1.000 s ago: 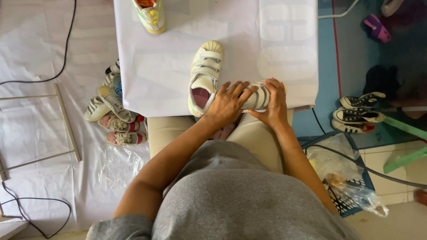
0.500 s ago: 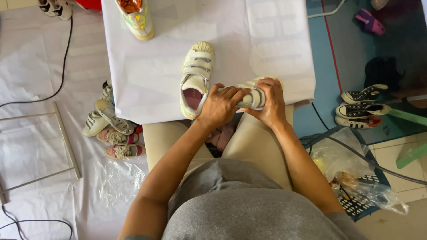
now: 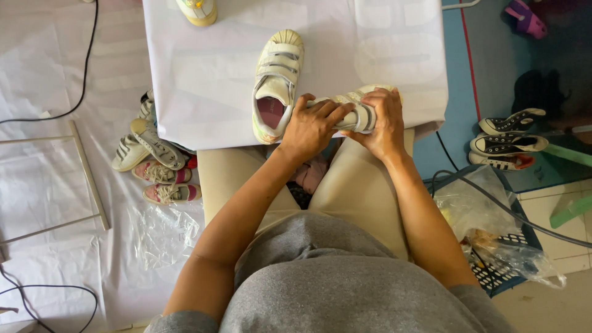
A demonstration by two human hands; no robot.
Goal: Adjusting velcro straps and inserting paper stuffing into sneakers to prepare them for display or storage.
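Note:
Both hands hold a cream shoe with straps (image 3: pixel 356 108), turned on its side at the near edge of a white-covered table (image 3: pixel 209 80). My left hand (image 3: pixel 311 126) grips its heel end. My right hand (image 3: pixel 383 123) wraps over its middle and toe. A matching cream shoe with straps (image 3: pixel 276 81) stands upright just left of them, toe pointing away, pink lining showing. A yellowish shoe (image 3: pixel 198 10) sits at the table's far edge.
Several small shoes (image 3: pixel 154 163) are piled on the white floor sheet at left, near a metal frame (image 3: pixel 83 179) and black cables. At right lie black sneakers (image 3: pixel 507 137) and a blue basket with plastic bags (image 3: pixel 493 234).
The view has shifted slightly. My hands have stayed on the side-turned shoe, fingers regripping it a little; the upright shoe has not moved.

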